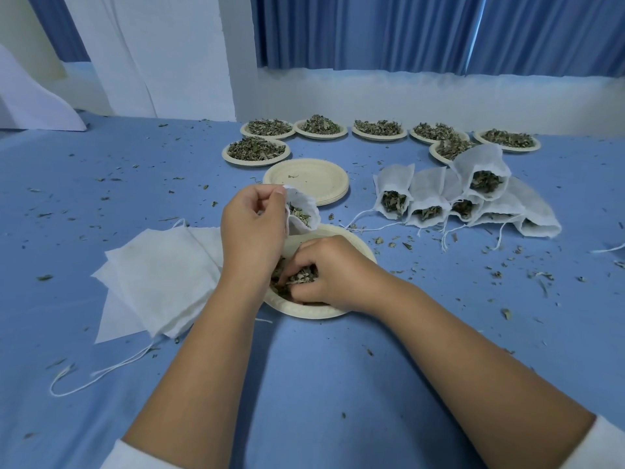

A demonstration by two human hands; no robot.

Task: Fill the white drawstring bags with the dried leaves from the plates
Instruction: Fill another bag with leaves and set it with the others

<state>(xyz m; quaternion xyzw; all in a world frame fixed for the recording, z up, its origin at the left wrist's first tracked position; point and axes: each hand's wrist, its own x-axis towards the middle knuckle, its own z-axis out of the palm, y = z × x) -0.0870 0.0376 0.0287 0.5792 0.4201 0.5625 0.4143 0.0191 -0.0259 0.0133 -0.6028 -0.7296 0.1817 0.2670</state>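
Right, anchor was the near plate (306, 313) on the blue cloth (304, 384). Left hand (252, 231) pinched the rim of a white drawstring bag (304, 208) between thumb and fingertips and held it mouth-open just above the plate's far edge, with some leaves inside. Right hand (326, 272) was down in the plate, fingers curled into the dried leaves (301, 278). It looked to be gripping a clump, but the fingertips were buried, so not certain. Just left of the plate: flat stack of empty bags (162, 279), strings trailing off the near edge. Just beyond the plate: stack of empty plates (306, 179). Beyond and right: heap of filled bags (466, 198) on their sides. Further back: full plates (378, 137) in a loose row.
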